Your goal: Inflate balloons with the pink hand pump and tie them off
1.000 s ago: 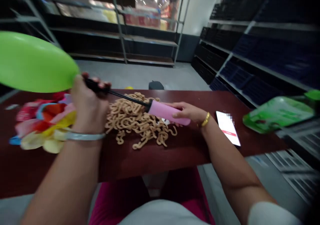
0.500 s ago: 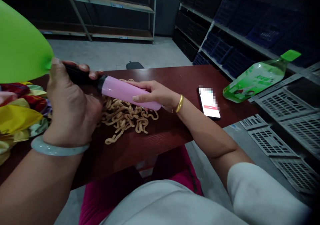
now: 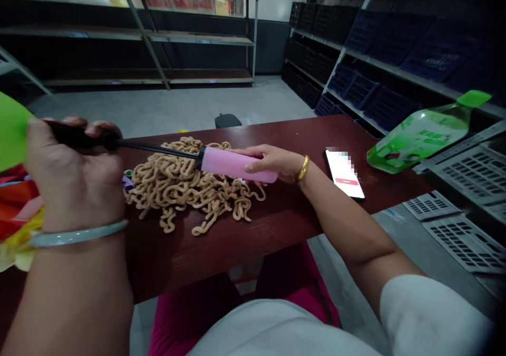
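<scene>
My left hand (image 3: pixel 77 166) is closed around the black handle end of a pink balloon pump (image 3: pixel 225 164). A green balloon (image 3: pixel 11 129), cut off by the left edge, sits at that end, its neck hidden by my thumb and fingers. The thin black rod (image 3: pixel 158 148) is drawn out long between the handle and the pink barrel. My right hand (image 3: pixel 272 161) grips the barrel near its far end. Beneath the pump, a tangled heap of tan twisted strands (image 3: pixel 169 182) lies on the dark red table (image 3: pixel 221 250).
Crumpled colourful fabric-like pieces (image 3: pixel 19 208) lie at the left. A phone (image 3: pixel 343 174) and a green-labelled bottle (image 3: pixel 422 135) are on the table's right. Grey crates (image 3: pixel 466 235) stand low at the right. Shelves (image 3: pixel 205 40) line the back, with dark blue crates (image 3: pixel 399 37) on the right rack.
My left hand has pulled left away from the barrel, exposing the rod that was pushed in before. The balloon moved left with it. The camera view has shifted, showing more of the tan heap.
</scene>
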`<action>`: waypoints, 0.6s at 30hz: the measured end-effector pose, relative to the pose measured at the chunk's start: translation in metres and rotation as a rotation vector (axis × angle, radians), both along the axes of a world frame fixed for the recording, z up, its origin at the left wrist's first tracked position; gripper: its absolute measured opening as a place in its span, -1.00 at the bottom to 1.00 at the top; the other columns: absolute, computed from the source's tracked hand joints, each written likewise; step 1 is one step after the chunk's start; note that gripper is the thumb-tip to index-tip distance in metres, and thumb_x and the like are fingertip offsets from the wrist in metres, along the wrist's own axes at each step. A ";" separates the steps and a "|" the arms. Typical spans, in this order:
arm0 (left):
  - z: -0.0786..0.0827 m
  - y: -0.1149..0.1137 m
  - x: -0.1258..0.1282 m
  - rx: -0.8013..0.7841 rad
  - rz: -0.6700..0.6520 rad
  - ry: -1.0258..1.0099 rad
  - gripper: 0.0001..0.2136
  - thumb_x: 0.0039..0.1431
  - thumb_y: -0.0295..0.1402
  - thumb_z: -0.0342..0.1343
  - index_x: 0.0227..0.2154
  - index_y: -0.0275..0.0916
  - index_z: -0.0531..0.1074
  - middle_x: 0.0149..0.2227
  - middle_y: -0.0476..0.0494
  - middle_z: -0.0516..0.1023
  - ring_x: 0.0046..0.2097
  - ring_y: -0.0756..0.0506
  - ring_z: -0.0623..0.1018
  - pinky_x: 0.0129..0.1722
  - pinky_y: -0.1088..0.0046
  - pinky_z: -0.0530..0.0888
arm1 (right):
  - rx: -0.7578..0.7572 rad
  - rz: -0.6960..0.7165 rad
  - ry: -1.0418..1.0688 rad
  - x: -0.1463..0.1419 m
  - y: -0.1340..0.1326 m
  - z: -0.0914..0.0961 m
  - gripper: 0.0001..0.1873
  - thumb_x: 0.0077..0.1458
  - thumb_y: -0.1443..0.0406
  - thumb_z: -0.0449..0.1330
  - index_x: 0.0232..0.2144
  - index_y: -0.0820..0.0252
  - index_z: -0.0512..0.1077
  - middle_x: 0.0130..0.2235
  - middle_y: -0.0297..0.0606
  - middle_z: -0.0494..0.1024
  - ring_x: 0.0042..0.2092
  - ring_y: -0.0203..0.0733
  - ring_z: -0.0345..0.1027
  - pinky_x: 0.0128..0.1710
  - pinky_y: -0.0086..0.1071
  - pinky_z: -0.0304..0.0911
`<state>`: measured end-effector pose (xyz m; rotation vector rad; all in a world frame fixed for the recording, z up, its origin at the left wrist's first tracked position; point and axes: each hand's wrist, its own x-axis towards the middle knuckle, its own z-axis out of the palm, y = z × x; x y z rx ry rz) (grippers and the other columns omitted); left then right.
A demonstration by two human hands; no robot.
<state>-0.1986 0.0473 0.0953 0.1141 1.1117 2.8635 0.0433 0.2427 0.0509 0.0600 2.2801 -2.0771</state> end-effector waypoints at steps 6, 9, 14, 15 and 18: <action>-0.016 0.012 0.010 0.117 -0.169 0.051 -0.77 0.35 -0.31 -0.15 -0.44 -0.24 0.19 -0.55 0.05 0.31 -0.53 0.05 0.29 -0.37 0.45 0.42 | -0.090 -0.046 -0.030 0.005 -0.002 0.005 -0.24 -0.01 0.22 0.32 0.23 0.14 0.21 -0.05 -0.20 0.52 -0.22 -0.23 0.44 -0.30 -0.43 0.41; -0.023 0.024 0.034 0.142 -0.276 0.034 -0.79 0.32 -0.29 -0.06 -0.43 -0.24 0.23 -0.53 0.04 0.34 -0.51 0.04 0.34 -0.30 0.39 0.45 | -0.036 -0.102 -0.018 0.002 -0.009 0.005 -0.28 -0.01 0.19 0.32 0.21 0.08 0.25 -0.05 -0.21 0.52 -0.21 -0.22 0.43 -0.30 -0.43 0.38; -0.035 0.035 0.069 0.165 -0.496 0.066 -0.84 0.19 -0.25 0.12 -0.36 -0.20 0.30 -0.45 0.01 0.39 -0.43 0.01 0.41 -0.15 0.26 0.46 | 0.050 -0.139 0.036 -0.012 -0.024 -0.002 -0.26 -0.02 0.12 0.32 0.21 0.05 0.26 -0.06 -0.21 0.52 -0.21 -0.20 0.41 -0.27 -0.38 0.36; -0.036 0.036 0.074 0.179 -0.507 0.073 -0.83 0.17 -0.23 0.15 -0.34 -0.19 0.31 -0.45 0.02 0.38 -0.43 0.02 0.41 -0.13 0.25 0.46 | 0.071 -0.147 0.057 -0.014 -0.026 -0.004 -0.26 -0.03 0.12 0.32 0.21 0.05 0.26 -0.06 -0.21 0.51 -0.19 -0.18 0.40 -0.26 -0.37 0.36; -0.036 0.035 0.077 0.172 -0.504 0.078 -0.81 0.12 -0.23 0.19 -0.34 -0.18 0.31 -0.47 0.04 0.36 -0.47 0.04 0.38 -0.18 0.28 0.46 | 0.078 -0.146 0.077 -0.018 -0.029 -0.009 -0.24 -0.03 0.10 0.32 0.22 0.04 0.24 -0.07 -0.22 0.50 -0.20 -0.18 0.40 -0.28 -0.37 0.35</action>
